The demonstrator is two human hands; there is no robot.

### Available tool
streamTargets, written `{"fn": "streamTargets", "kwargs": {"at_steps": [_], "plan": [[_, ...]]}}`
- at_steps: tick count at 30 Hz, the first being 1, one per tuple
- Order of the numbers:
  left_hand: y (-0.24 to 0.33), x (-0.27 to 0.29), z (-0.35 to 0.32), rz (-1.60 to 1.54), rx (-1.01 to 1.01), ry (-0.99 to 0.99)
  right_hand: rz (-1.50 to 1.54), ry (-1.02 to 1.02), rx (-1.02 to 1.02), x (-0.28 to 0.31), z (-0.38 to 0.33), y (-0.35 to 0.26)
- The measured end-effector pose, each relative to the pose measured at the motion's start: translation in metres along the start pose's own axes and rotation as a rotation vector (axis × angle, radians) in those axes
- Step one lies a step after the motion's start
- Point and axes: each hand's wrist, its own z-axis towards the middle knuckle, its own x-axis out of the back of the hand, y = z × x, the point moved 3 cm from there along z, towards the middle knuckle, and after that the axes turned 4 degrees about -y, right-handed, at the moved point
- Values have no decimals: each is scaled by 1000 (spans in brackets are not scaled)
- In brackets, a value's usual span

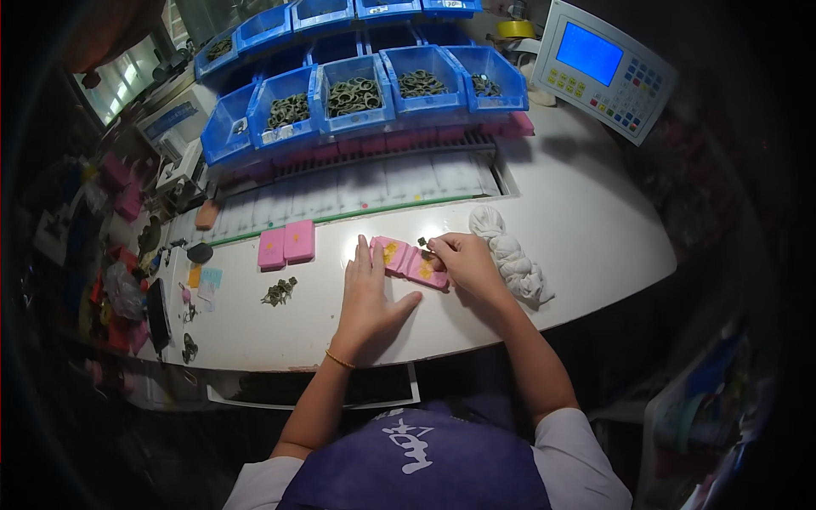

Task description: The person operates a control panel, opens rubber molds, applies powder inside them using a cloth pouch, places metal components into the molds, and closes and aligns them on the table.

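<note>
A pink mould [416, 266] lies on the white table, spread into two halves with yellow patches on their inner faces. My left hand [367, 293] is open with its fingers stretched out, the fingertips against the mould's left edge. Over the right half, my right hand [466, 262] is closed in a pinch on a small dark green piece [422, 242]. Its exact shape is too small to tell. Two closed pink moulds [286, 244] sit side by side to the left. Nearer me is a little pile of dark green pieces [279, 291].
Blue bins [353, 93] with dark green rings stand in rows at the back. A twisted white cloth [510, 255] lies right of my hand. At the far right is a control panel [605, 68] with a blue screen. Small tools and scraps [191, 297] clutter the left side.
</note>
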Motion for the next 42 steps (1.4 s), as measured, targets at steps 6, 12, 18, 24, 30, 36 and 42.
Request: {"fn": "streamTargets", "kwargs": {"at_steps": [6,12,18,24,30,36,42], "plan": [[8,-7,3,75,8,64,-495,427,384,5,8,0],[-7,-22,13,39,60,94,-705,246,423,-21,-30,7],[-6,-5,-3,48,-72,-17,-853,346,545,10,-57,-13],[-4,-2,-18,-131,-58,53,-1052,298,332,53,-51,-4],[-4,-4,-24,-155,0,103,-786,-67,759,-3,-86,-32],[-9,-7,-26,-34,-14,127,-771,-68,718,-35,-52,-50],[-8,-12,-24,-115,-13,95,-708,-82,695,-21,-34,-59]]}}
